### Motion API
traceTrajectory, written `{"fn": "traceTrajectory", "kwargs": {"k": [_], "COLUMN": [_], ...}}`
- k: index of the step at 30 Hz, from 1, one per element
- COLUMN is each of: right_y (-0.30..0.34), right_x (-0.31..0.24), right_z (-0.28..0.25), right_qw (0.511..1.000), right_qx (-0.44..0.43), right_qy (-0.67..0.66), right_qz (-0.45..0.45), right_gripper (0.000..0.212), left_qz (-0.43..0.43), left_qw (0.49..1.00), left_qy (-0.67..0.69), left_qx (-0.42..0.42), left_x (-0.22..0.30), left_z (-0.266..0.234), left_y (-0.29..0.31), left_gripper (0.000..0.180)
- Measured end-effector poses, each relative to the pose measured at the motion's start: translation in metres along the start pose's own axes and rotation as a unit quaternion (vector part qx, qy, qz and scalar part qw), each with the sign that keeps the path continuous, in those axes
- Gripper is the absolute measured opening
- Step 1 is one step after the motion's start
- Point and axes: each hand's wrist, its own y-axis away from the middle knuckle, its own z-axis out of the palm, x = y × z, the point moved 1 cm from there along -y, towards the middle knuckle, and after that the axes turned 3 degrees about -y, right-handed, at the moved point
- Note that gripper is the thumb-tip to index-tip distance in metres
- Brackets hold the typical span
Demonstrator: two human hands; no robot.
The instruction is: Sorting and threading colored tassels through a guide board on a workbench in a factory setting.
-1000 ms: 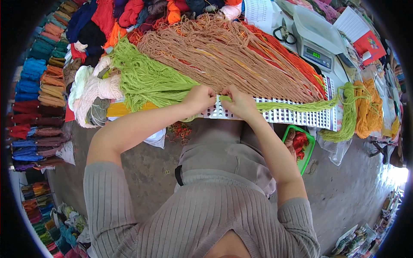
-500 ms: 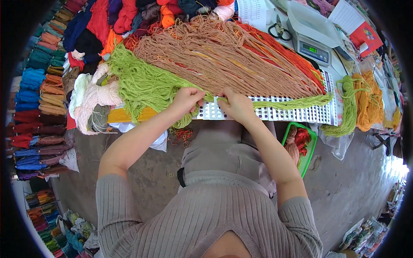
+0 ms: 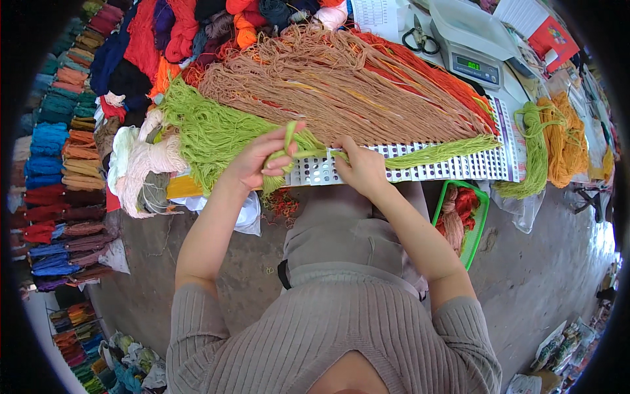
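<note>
My left hand [image 3: 259, 163] is turned partly palm up at the near edge of the work, its curled fingers holding a loop of light green yarn [image 3: 291, 139]. From there the strands run to my right hand [image 3: 362, 167], whose fingertips pinch them against a white board with rows of holes [image 3: 433, 172]. A loose heap of the same green yarn [image 3: 213, 128] lies left of my hands, and a green bundle [image 3: 446, 151] stretches rightward along the board. Beyond my hands spreads a wide layer of brown yarn [image 3: 315, 85], with red-orange yarn [image 3: 426, 65] along its far side.
Black scissors [image 3: 420, 41] and a digital scale [image 3: 474, 68] with a clear tray lie at the far right. Green [image 3: 533, 157] and mustard hanks [image 3: 566, 141] hang at right. A green basket [image 3: 479, 226] stands below the board. Coloured skeins line the left side.
My left hand has drawn away to the left from my right hand and turned its palm upward, lifting a green loop. The right hand keeps its pinch in nearly the same place.
</note>
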Motion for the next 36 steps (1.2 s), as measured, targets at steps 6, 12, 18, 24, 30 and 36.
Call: {"fn": "traceTrajectory", "kwargs": {"k": [6,12,18,24,30,36], "right_y": [0.004,0.0,-0.01,-0.01,-0.008,-0.012], "right_x": [0.007,0.004,-0.004,-0.004,-0.009,0.012], "right_z": [0.004,0.004,0.001,0.002,-0.003,0.001], "right_qw": [0.979,0.989,1.0,0.996,1.0,0.997], "right_qx": [0.112,0.095,0.028,0.074,0.024,0.014], "right_qy": [-0.169,-0.107,-0.008,-0.02,-0.014,-0.062], "right_qz": [-0.023,-0.049,0.006,0.041,-0.01,0.042], "right_gripper": [0.021,0.021,0.022,0.03,0.033,0.032], "left_qz": [-0.128,-0.102,0.111,0.189,0.241,0.239], "left_qw": [0.92,0.903,0.836,0.711,0.731,0.741], "left_qy": [-0.371,-0.415,-0.528,-0.659,-0.621,-0.606], "left_qx": [0.01,0.046,0.104,0.157,0.144,0.162], "left_x": [-0.023,-0.028,-0.04,-0.041,-0.046,-0.047], "left_z": [0.026,0.018,0.035,0.029,0.027,0.016], "left_y": [-0.044,-0.059,-0.044,-0.042,-0.041,-0.043], "left_gripper": [0.063,0.011,0.013,0.02,0.018,0.016]}}
